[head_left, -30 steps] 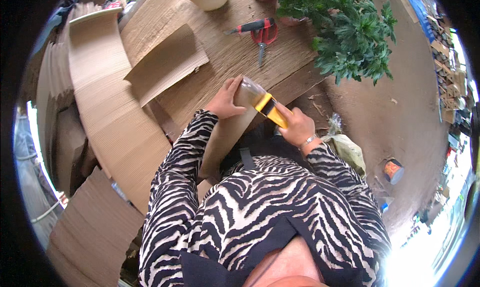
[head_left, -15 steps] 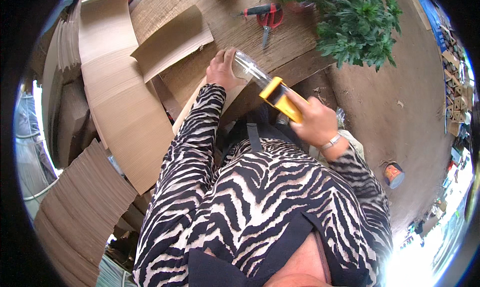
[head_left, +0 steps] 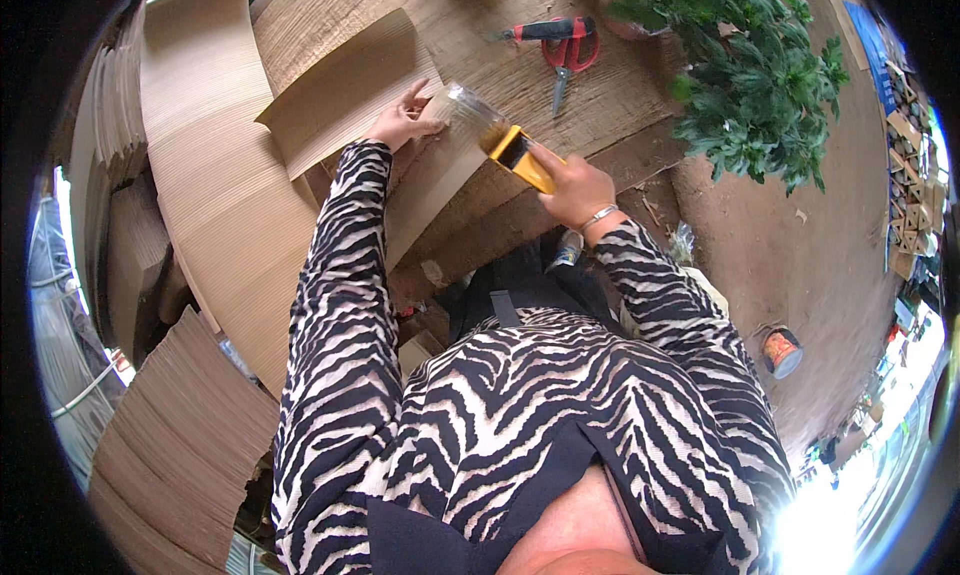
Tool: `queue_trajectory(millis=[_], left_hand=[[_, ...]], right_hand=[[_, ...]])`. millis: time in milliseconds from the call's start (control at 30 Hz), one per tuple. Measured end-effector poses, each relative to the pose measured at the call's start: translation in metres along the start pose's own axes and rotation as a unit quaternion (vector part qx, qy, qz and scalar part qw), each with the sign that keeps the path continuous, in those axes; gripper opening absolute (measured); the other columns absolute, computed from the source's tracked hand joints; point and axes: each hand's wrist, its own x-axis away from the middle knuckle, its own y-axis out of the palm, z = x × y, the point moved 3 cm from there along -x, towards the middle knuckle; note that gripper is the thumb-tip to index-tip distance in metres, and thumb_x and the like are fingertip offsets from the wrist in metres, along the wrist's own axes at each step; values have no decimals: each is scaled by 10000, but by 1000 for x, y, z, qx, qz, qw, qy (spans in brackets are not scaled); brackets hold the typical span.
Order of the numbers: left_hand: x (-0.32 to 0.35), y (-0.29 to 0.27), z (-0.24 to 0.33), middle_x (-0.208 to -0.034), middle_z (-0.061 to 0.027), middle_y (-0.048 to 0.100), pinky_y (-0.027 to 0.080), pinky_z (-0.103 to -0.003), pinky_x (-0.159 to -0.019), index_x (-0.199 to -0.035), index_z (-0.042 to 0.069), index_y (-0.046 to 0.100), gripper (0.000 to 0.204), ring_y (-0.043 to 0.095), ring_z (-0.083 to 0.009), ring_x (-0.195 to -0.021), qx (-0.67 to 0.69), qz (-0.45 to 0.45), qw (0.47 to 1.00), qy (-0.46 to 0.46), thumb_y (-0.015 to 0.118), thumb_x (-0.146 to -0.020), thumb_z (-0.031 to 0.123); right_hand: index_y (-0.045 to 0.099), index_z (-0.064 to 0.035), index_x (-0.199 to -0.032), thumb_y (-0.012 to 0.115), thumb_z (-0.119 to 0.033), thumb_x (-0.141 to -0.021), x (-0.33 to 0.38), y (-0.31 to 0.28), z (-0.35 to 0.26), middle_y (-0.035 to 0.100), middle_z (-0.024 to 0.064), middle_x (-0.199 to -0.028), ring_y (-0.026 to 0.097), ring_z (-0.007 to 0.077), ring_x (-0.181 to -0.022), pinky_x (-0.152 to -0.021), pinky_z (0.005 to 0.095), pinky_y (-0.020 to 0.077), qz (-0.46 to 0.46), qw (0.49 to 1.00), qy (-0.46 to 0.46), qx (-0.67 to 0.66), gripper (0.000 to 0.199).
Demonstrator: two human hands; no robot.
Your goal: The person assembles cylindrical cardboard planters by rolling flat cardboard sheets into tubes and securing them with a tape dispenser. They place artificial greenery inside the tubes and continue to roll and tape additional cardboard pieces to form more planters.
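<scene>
My right hand [head_left: 578, 190] is closed around a yellow tape dispenser [head_left: 530, 170]. A strip of clear tape [head_left: 470, 110] runs from its front up to the far end of a cardboard piece [head_left: 440, 180] lying over the table's near edge. By the tape's far end, my left hand [head_left: 405, 122] rests on the cardboard with its thumb and fingers apart. Just beyond it a curved cardboard flap [head_left: 345, 85] stands up from the table. Red-handled scissors [head_left: 568, 60] and a tool with a black and red handle [head_left: 545, 31] lie on the wooden table.
Leafy green plants [head_left: 750, 85] overhang the table's right side. A long folded cardboard sheet [head_left: 215, 185] spans my left, with stacked cardboard [head_left: 185, 445] nearer me. An orange can [head_left: 782, 353] lies on the dirt floor [head_left: 770, 235] at the right.
My right hand has moved up and left with the tape dispenser, towards the cardboard. My left hand has shifted left and lifted its fingers off the tape's end.
</scene>
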Motion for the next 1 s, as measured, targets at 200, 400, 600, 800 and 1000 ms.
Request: queue_trajectory(millis=[200,400,600,800,1000], left_hand=[[36,52,44,-1494,-221,296,346,-473,-1099,-1505,262,247,1166,341,-405,-1358,-445,166,876,86,883,-542,424],[28,31,32,-1484,-197,319,361,-436,-1098,-1496,255,264,1156,358,-374,-1351,-404,145,896,116,882,-532,413],[25,21,32,-1489,-187,315,360,-434,-1106,-1500,243,256,1166,362,-363,-1350,-380,128,909,112,878,-525,400],[23,18,35,-1497,-204,294,337,-461,-1111,-1500,261,245,1165,339,-388,-1356,-359,113,918,121,873,-531,413],[21,-1,24,-1440,-229,387,339,-405,-1112,-1516,102,188,1232,381,-363,-1342,-293,37,950,103,872,-548,436]], right_hand=[[522,-358,-1327,741,-255,-686,-17,2,-15,599,111,-816,653,323,-712,-623,424,544,-5,1000,12,-1,685],[484,-381,-1352,758,-282,-671,14,-20,-4,573,111,-830,647,327,-694,-592,433,541,-12,1000,-7,7,740],[539,-299,-1312,668,-253,-748,-32,-12,-25,656,154,-905,667,358,-801,-689,473,539,-146,986,53,62,581],[561,-190,-1269,585,-243,-765,-95,4,-45,678,192,-1046,653,358,-978,-829,458,521,-293,946,56,130,507],[437,-123,-1351,643,-253,-722,-9,-42,-7,659,235,-1040,631,408,-966,-826,478,513,-243,953,166,75,675]])
